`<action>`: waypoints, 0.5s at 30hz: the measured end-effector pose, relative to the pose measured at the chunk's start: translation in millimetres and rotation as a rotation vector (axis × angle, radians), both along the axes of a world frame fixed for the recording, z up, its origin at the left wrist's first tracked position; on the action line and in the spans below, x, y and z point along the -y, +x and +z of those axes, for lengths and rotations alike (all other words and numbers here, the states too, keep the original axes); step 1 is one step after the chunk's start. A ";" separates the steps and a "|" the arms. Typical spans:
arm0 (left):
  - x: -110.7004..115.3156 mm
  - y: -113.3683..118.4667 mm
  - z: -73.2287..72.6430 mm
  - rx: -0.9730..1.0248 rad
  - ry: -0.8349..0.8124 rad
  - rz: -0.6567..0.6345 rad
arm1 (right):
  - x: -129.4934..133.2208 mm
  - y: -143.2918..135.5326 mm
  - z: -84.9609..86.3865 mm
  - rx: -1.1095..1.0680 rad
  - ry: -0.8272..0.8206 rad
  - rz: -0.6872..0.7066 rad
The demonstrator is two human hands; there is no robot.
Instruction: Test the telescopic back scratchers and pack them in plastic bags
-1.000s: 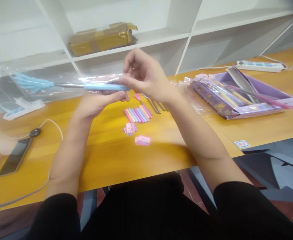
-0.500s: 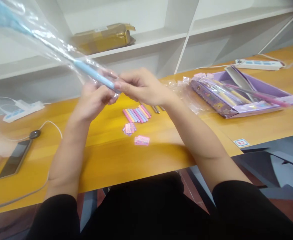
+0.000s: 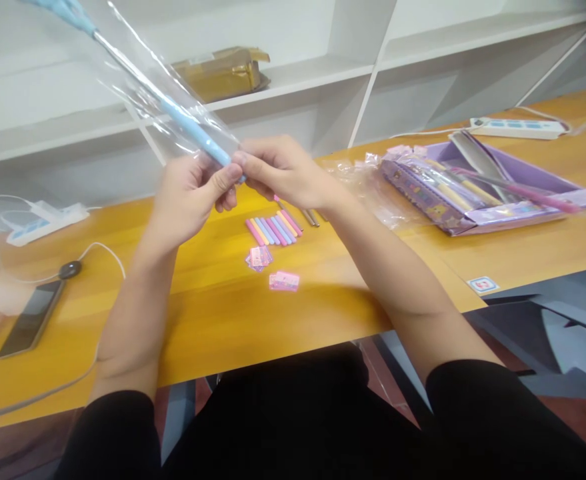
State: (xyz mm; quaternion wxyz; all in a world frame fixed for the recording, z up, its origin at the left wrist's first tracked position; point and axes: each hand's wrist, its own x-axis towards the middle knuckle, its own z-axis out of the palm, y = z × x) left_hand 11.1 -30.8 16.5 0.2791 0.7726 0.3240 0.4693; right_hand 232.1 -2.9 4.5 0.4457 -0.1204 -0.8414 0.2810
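Observation:
A light-blue-handled stick [image 3: 193, 127] with a thin silver rod slants up to the left, its pale blue far end running out of the top of the view. Around it lies a clear plastic sleeve [image 3: 165, 50]. My left hand [image 3: 187, 193] pinches the lower end of the handle between thumb and fingers. Right beside it, my right hand [image 3: 277, 170] is closed on the same end, with the sleeve's edge at its fingertips. Below the hands, a row of short pastel tubes [image 3: 274, 228] lies on the table, with small pink printed cards [image 3: 284, 281] nearer to me.
A purple box [image 3: 537, 170] holding wrapped sticks stands at the right, beside crumpled clear plastic [image 3: 373, 190]. Metal rods [image 3: 311, 217] lie near the tubes. To the left are a phone [image 3: 31, 320], cables and a power strip [image 3: 47, 223]. A taped carton [image 3: 223, 72] sits on the shelf.
The stick's far end has swung to the right and become steeper. The sleeve has shifted with it. My left thumb has moved up onto the handle's end; my right hand has hardly moved.

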 end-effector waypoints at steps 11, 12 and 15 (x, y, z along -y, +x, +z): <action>-2.8 -6.8 -2.0 0.010 0.022 -0.127 | 0.2 -13.5 -9.3 -0.089 -0.178 0.190; -3.8 -5.8 -3.1 0.041 0.025 -0.154 | 0.7 -15.4 -9.8 -0.107 -0.188 0.188; -5.9 -4.2 -7.3 0.102 0.049 -0.192 | 0.5 -19.8 -11.3 -0.143 -0.207 0.210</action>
